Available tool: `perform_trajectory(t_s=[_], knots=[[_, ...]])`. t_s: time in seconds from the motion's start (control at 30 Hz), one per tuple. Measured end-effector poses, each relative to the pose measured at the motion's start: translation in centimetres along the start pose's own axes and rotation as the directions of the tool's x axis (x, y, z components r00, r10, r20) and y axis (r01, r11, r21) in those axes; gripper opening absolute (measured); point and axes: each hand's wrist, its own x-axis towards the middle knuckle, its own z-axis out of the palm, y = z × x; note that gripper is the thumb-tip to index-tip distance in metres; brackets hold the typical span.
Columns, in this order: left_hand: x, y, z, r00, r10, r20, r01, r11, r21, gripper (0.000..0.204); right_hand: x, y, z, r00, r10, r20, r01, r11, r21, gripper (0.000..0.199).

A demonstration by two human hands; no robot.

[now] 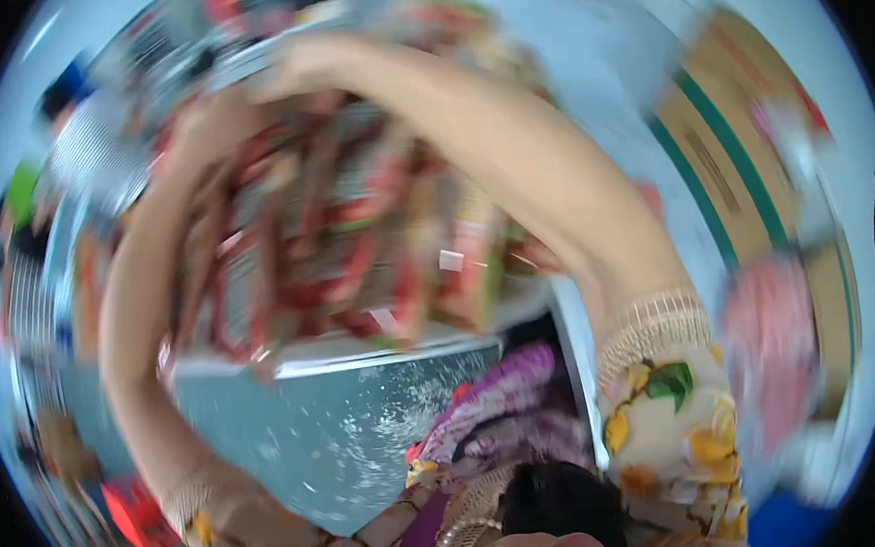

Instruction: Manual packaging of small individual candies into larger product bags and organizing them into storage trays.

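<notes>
Both arms reach across a heap of red, green and tan packets [355, 228] on a white-edged table [393, 359]. My left hand [218, 124] is at the heap's far left side, low among the packets. Close beside it, slightly farther off and to the right, is my right hand [307, 69]. Motion smears both hands, so their fingers cannot be made out, nor whether they hold anything. A pale, flat-looking thing [244, 60] lies just beyond them, too blurred to name.
Cardboard boxes with green stripes [722, 176] stand at the right, beside pink bundled material [770, 343]. A red object [140, 512] is at the lower left. Other people [99, 149] are blurred at the far left. Pale scraps [366, 418] dot the grey-green floor [257, 435].
</notes>
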Motion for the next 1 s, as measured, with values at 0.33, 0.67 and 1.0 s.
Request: perform_trajectory(t_s=[0.33, 0.67, 1.0], knots=[[17.0, 4.1, -11.8, 0.984, -0.166, 0.059, 0.177, 0.933, -0.313, 0.026, -51.8, -14.3, -19.1, 0.31, 0.937, -0.158, -0.831, 0.348, 0.434, 0.043], [30.3, 40.8, -19.3, 0.595, 0.787, -0.165, -0.788, 0.53, -0.315, 0.022, -94.9, -26.3, -12.5, -0.214, 0.673, -0.708, -0.849, -0.487, -0.207, 0.026], [30.9, 55.4, -2.8, 0.792, 0.542, 0.28, -0.454, 0.83, -0.323, 0.035, -99.7, -24.9, -9.7, 0.193, 0.493, -0.848, -0.751, -0.482, -0.451, 0.035]])
